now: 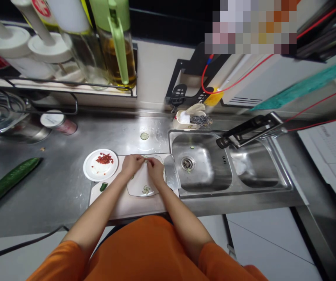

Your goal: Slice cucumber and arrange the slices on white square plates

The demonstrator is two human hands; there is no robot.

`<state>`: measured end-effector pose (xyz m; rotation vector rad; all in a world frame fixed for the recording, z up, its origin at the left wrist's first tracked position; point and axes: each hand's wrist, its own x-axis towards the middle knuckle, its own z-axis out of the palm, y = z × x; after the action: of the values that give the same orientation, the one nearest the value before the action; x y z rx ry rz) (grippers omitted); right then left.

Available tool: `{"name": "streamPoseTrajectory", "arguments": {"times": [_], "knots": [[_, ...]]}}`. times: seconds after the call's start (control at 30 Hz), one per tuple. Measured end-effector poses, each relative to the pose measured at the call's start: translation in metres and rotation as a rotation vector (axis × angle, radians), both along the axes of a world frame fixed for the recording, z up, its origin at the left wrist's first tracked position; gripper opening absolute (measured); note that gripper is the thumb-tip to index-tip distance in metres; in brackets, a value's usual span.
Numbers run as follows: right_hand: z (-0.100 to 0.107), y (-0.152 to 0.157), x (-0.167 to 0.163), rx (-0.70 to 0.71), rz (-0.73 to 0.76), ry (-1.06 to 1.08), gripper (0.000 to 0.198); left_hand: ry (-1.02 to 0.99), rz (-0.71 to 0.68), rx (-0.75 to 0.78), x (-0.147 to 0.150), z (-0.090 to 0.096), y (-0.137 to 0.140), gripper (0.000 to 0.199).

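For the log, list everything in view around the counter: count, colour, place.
Square plate: one, white, on board.
Swirls: several, green, square plate.
Board: one, whitish, centre.
Round plate: one, white, centre left.
Red pieces: many, red, round plate.
Cucumber piece: one, green, board's left.
Cucumber: one, green, counter's left.
Blade: one, silver, board's right.
Pale slice: one, greenish, behind board.
Sink: one, silver, two basins, right.
Faucet: one, black-silver, over sink.
Caddy: one, cream, behind sink.
Jar: one, pink, white-lidded, left.
Pot: one, silver, far left.
Shelf containers: several, mixed, upper left.
Sleeves: two, orange, lower edge.
Left hand: one, bare, over square plate.
Right hand: one, bare, over square plate.
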<state>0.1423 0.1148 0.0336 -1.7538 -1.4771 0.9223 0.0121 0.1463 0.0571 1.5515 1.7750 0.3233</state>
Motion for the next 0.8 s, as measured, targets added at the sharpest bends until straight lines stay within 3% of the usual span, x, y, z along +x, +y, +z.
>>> {"name": "streamPoseTrajectory", "arguments": {"times": [0.8], "knots": [[-0.0008,-0.0001,0.0002,-0.015,0.004,-0.004,0.026,-0.062,0.026,0.008,-0.0005,0.0043,-0.0015,0.026]]}}
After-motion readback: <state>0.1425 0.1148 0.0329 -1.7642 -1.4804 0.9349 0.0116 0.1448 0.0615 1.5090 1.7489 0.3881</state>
